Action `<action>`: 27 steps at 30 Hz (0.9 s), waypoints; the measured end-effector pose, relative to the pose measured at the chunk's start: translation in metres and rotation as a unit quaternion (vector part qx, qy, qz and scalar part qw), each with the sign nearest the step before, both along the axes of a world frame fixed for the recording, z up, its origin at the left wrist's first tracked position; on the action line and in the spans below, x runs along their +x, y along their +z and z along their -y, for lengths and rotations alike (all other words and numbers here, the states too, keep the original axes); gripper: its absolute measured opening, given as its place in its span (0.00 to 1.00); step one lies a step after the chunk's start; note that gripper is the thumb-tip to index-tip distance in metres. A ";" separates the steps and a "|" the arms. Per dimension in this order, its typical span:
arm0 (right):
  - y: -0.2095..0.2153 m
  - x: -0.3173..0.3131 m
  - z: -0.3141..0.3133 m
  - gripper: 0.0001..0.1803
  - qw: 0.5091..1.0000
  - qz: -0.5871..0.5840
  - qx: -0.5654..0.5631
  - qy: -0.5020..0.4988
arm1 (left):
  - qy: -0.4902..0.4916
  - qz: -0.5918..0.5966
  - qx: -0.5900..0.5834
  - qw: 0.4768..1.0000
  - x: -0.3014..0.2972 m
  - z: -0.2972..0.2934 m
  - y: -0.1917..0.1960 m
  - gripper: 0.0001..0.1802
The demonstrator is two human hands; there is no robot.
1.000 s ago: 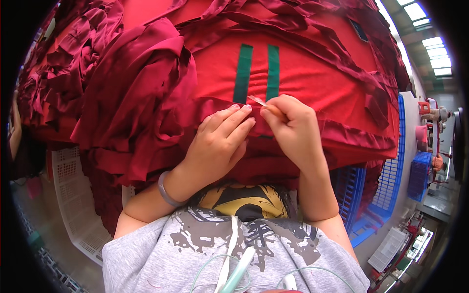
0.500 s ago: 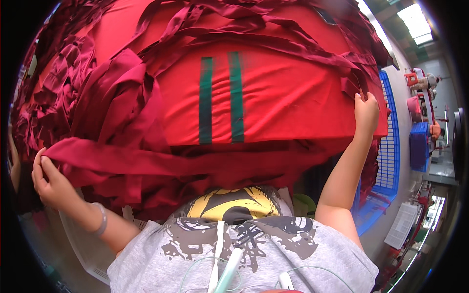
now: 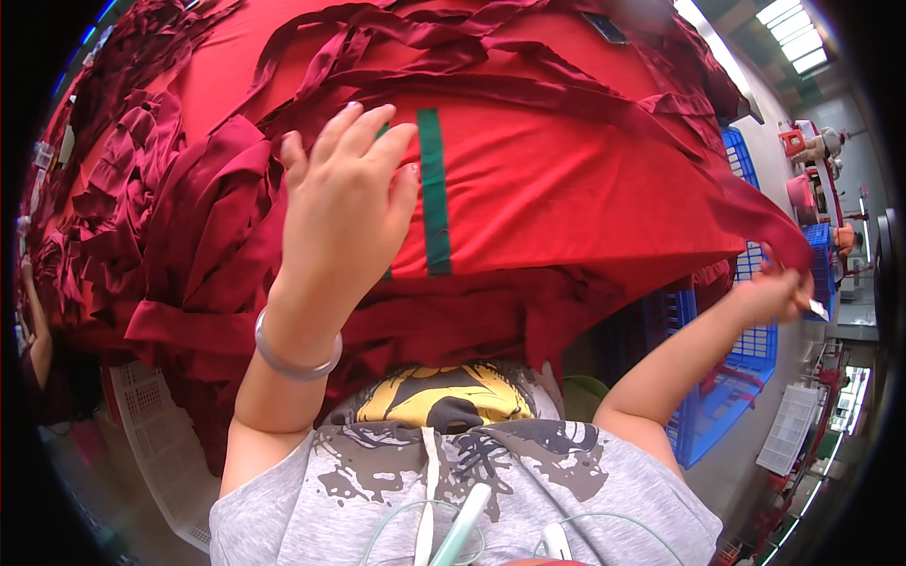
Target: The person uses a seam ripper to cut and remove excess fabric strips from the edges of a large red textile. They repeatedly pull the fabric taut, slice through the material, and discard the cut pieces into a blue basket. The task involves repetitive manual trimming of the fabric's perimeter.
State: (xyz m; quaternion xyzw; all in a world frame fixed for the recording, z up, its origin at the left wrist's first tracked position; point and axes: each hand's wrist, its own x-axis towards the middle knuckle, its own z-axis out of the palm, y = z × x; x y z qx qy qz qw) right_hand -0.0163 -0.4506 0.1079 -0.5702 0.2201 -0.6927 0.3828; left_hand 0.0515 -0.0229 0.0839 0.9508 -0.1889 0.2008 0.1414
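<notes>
My left hand (image 3: 344,184) is open, fingers spread, above the bright red cloth (image 3: 557,179) that covers the table. It partly hides one of two dark green tape strips; the other green strip (image 3: 434,193) shows just right of it. Out past the table's right edge, my right hand (image 3: 781,291), somewhat blurred, is closed on the end of a maroon fabric strip (image 3: 755,212) that stretches back onto the table. A small whitish, dark-edged thing (image 3: 818,309) pokes out of the same hand; its kind is unclear. More maroon fabric (image 3: 415,316) hangs along the front edge.
Heaped maroon strips (image 3: 203,212) lie on the left, and others run across the back. A dark flat object (image 3: 604,28) rests far right. Blue plastic baskets (image 3: 755,349) stand at the right, a white basket (image 3: 156,434) at lower left. Another person's arm (image 3: 38,325) shows at the left rim.
My left hand has let go of the maroon fabric at the front left and moved up and right over the green strips. My right hand has swung outward and down, drawing a maroon strip with it.
</notes>
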 end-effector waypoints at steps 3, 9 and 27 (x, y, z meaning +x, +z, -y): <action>0.023 -0.063 0.061 0.18 0.984 0.131 -0.079 -0.092 | -0.039 -0.019 -0.026 0.999 0.019 0.015 -0.007 0.21; 0.051 -0.175 0.130 0.26 0.926 0.202 0.107 0.301 | -0.154 -0.087 -0.079 0.981 0.030 0.030 -0.029 0.22; -0.024 0.018 0.193 0.21 0.649 -0.728 -0.117 0.189 | 0.043 -0.002 0.033 0.999 -0.021 -0.073 -0.011 0.11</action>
